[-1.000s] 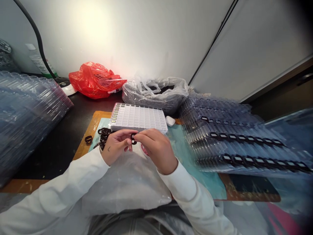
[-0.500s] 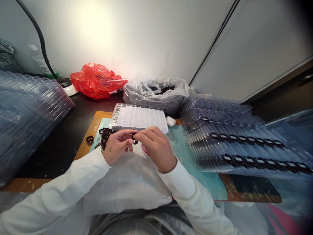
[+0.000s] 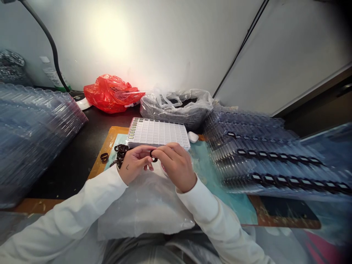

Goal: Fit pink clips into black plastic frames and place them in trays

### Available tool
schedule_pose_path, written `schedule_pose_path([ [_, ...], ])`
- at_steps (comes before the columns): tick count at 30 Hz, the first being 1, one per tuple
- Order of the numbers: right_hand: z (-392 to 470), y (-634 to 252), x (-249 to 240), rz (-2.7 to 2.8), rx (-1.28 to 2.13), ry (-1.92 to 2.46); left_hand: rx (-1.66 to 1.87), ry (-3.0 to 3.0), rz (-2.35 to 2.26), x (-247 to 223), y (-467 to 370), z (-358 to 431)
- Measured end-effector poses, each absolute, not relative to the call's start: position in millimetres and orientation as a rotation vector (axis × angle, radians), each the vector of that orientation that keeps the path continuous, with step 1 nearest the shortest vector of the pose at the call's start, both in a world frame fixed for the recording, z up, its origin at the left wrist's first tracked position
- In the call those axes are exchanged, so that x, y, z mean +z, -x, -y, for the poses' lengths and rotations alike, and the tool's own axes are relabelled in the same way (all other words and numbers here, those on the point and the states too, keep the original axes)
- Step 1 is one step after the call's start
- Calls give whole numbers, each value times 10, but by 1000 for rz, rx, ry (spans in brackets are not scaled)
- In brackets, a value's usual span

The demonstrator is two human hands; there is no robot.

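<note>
Between the fingertips of both hands is a small black buckle-like ring (image 3: 154,159), partly covered by the fingers. My left hand (image 3: 135,163) pinches it from the left, and my right hand (image 3: 176,164) grips it from the right. Several more black buckle-like pieces (image 3: 121,150) lie heaped just behind my left hand. A single black buckle-like piece (image 3: 104,157) sits apart on the brown board edge. Behind the hands is a white gridded tray (image 3: 159,132) with small metallic pieces in its left column. A round reddish thing beneath my right hand is mostly hidden.
Stacked clear plastic trays (image 3: 258,157), some holding rows of black pieces, stand at the right. More clear trays (image 3: 35,135) are piled at the left. A red bag (image 3: 112,93) and a clear bag of dark contents (image 3: 176,110) rest by the wall. A white case (image 3: 193,137) lies beside the gridded tray.
The view has shifted slightly, so everything sits a little further right and lower. Both hands keep hold of the black ring in nearly the same pose.
</note>
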State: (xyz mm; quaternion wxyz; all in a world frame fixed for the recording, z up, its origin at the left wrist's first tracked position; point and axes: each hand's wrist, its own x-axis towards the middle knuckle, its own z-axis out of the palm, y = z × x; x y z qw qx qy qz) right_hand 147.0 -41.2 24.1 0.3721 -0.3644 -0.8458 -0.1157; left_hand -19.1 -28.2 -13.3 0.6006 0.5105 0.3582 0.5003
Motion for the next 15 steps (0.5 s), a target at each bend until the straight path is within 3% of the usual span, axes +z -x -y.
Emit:
schedule_pose_path([
  [6, 410, -1484, 201, 2115, -343, 941, 1156, -1094, -842, -114, 204, 283],
  [15, 388, -1522, 214, 1994, -39, 1010, 1168, -966, -793, -141, 211, 252],
])
